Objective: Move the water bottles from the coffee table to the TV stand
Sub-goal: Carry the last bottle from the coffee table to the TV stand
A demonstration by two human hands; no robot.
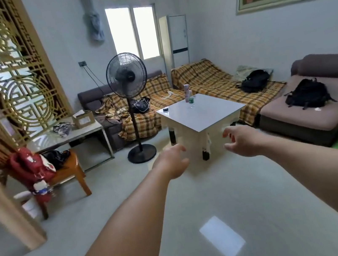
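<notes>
A white coffee table stands in the middle of the room. Near its far edge sits a small clear water bottle with a green label, and just behind it a taller pinkish bottle. A small dark object lies at the table's left corner. Both my arms reach forward over the floor, short of the table. My left hand and my right hand are empty with fingers spread. The TV stand is not in view.
A black standing fan stands left of the table. Sofas with plaid covers and two black backpacks line the far and right sides. A wooden chair and a side table are on the left. Glossy floor lies ahead.
</notes>
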